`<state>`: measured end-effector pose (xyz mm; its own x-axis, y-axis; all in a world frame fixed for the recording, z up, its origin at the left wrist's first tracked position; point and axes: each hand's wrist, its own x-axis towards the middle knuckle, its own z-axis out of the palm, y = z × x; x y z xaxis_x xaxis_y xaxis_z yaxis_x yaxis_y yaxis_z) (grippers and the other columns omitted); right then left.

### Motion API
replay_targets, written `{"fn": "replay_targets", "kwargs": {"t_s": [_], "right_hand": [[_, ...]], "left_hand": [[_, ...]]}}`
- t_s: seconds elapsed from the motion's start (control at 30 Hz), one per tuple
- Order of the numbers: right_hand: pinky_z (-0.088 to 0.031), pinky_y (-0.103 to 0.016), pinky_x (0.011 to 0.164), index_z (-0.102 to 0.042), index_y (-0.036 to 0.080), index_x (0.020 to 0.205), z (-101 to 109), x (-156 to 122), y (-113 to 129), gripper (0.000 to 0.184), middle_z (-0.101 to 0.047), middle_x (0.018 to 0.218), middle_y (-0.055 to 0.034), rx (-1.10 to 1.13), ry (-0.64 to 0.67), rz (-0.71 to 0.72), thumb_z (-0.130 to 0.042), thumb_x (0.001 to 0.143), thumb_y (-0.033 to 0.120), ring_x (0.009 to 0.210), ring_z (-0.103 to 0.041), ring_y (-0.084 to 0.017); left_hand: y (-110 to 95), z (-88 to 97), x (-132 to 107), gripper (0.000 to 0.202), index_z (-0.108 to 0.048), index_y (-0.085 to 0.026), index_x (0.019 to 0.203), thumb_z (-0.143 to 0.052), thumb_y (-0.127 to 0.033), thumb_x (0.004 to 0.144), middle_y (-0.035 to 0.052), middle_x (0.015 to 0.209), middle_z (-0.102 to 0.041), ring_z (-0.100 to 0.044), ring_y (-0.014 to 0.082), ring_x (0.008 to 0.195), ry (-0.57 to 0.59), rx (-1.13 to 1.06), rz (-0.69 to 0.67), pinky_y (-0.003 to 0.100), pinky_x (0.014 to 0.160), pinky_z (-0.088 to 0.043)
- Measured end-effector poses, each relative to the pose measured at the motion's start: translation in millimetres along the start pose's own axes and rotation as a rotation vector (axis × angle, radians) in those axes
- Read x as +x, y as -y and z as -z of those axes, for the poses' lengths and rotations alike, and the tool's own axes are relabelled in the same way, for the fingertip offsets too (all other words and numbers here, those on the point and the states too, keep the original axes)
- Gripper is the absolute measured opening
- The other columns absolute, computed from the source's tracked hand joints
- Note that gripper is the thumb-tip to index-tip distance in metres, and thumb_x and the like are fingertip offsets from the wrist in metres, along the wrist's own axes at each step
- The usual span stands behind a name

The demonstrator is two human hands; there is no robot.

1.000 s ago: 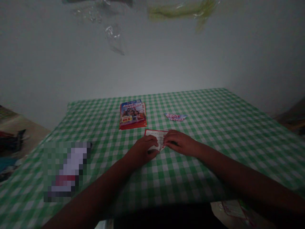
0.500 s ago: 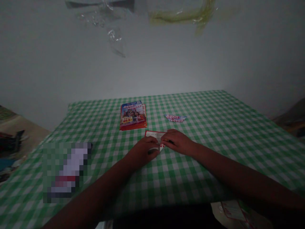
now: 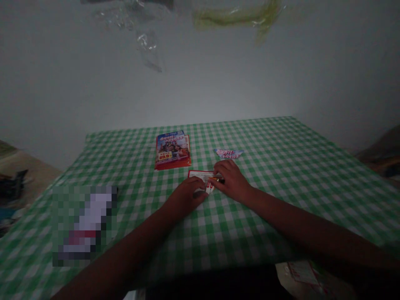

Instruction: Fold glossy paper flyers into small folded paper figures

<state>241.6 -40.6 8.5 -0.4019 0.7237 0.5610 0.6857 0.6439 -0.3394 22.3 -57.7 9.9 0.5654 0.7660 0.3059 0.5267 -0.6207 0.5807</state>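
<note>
A folded paper leaflet (image 3: 200, 173) with a red border lies on the table in front of me, its white printed side partly in view. My left hand (image 3: 188, 193) grips its left part, the thumb near the lower edge and the fingers bent over the paper. At the right side, my right hand (image 3: 230, 180) has its fingers curled and its thumb on the paper beside large red print. Both hands cover much of the leaflet, so its exact folds are hidden. Just beyond my right hand rests a paper piece (image 3: 228, 153) with red and white lettering.
A stack of colourful leaflets (image 3: 173, 151) lies farther back, left of centre. A blurred-out phone-like object (image 3: 90, 221) is on the left of the green checked tablecloth (image 3: 131, 200). Behind the table stands a wall (image 3: 200, 83) with tape on it.
My right hand's fingers have risen and curled more, showing more red print beneath. My left hand keeps to the leaflet's left side. The whole view has shifted slightly.
</note>
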Motion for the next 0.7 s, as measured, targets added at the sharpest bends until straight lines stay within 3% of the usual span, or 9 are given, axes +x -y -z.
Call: {"fn": "replay_targets", "kwargs": {"t_s": [0.1,0.27,0.5,0.7], "right_hand": [[-0.044,-0.048,0.094,-0.062,0.018,0.099,9.8,-2.0,5.6,0.018,-0.066,0.105,-0.0105,-0.007,-0.031,0.11,-0.056,0.095,0.034,0.102,-0.056,-0.026],[-0.041,-0.049,0.106,-0.059,0.016,0.123,18.4,-9.9,11.7,0.03,-0.064,0.125,-0.0114,-0.003,0.199,0.331,-0.052,0.097,0.028,0.12,-0.054,-0.026],[-0.029,-0.053,0.115,-0.054,0.014,0.135,16.8,-17.3,9.7,0.047,-0.058,0.139,-0.0141,-0.076,0.398,0.232,-0.049,0.098,0.042,0.131,-0.05,-0.028],[-0.025,-0.054,0.117,-0.052,0.015,0.138,19.1,-18.3,11.1,0.05,-0.054,0.144,-0.0131,-0.071,0.461,0.214,-0.046,0.1,0.046,0.134,-0.048,-0.028]], "left_hand": [[1.6,0.0,-0.4,0.015,-0.066,-0.02,0.099,-0.068,-0.017,0.084,0.0056,0.106,-0.068,-0.063,0.0206,0.103,0.001,-0.002,0.026,0.039,0.099,-0.05],[2.0,3.1,-1.2,0.015,-0.066,-0.021,0.099,-0.067,-0.018,0.085,0.0049,0.107,-0.069,-0.063,0.0206,0.104,-0.005,-0.011,0.044,0.039,0.1,-0.048],[8.9,5.2,-2.3,0.015,-0.063,-0.021,0.098,-0.068,-0.02,0.084,0.0037,0.107,-0.067,-0.063,0.0193,0.102,-0.03,-0.028,0.049,0.038,0.098,-0.05],[7.7,5.9,-1.3,0.026,-0.06,-0.022,0.098,-0.073,-0.017,0.076,0.0028,0.105,-0.066,-0.063,0.0202,0.1,-0.037,-0.013,0.067,0.04,0.095,-0.051]]}}
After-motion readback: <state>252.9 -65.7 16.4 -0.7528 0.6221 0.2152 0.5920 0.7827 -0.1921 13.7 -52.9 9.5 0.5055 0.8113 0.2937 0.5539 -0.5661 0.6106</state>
